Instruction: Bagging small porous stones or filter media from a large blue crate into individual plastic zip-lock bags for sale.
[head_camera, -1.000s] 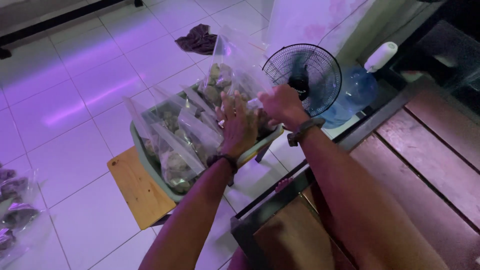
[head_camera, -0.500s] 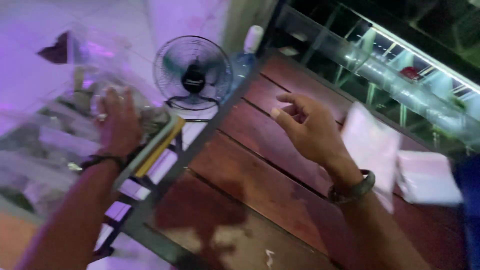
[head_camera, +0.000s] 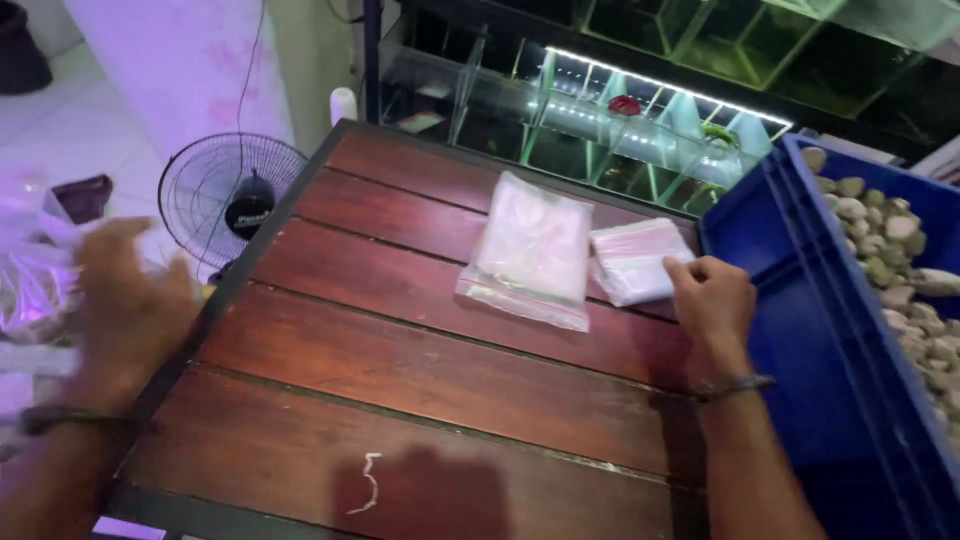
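The right hand has moved from mid-air to the small bag stack, fingers pressing it; the left hand, blurred, spread, has left the filled bags; so a new bag comes.

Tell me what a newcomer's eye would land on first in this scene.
First the right hand, resting on the smaller stack of clear plastic bags at the far side of the dark red wooden table, with a larger stack of bags just to its left. Next, the blue crate of pale stones at the right edge. The left hand is a blur off the table's left side, near a floor fan.
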